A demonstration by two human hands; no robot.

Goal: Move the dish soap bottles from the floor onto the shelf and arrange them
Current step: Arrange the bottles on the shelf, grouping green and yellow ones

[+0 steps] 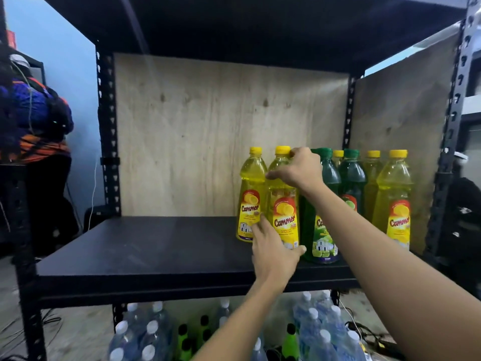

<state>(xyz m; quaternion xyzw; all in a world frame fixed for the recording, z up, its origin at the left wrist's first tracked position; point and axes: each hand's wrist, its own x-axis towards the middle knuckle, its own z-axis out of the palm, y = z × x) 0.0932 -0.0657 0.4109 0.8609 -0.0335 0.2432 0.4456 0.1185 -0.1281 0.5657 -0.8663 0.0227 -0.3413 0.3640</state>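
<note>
Seven soap bottles stand at the right end of the shelf (156,246), five yellow and two green, caps on and labels mostly facing out.

The right grip (299,170) is closed over the shoulder and neck of the second yellow bottle (283,217), just under its cap. The left grip (273,251) lies against the same bottle's foot, fingers fairly straight up its left side and thumb across the front. The bottle stands upright between another yellow bottle (251,199) on its left and a green bottle (321,238) on its right, touching or nearly touching both.

All appear full, so each probably has some weight. The plastic walls look thin, smooth and likely to give under a hard squeeze. The narrow neck and the waist above the label seem the surest holds, with the base free for nudging into line. A tall, slim bottle could tip and knock its neighbours.

The shelf is a dark, flat board on which a bottle should slide easily; most of its left side is bare. Plywood (208,126) backs the black steel rack (108,126).

Below, packs of water bottles (312,332) crowd the floor beside green bottles with black caps (182,340); whether those hold soap cannot be told. Cables trail on the concrete. Another person (33,121) stands at far left against a blue wall.
</note>
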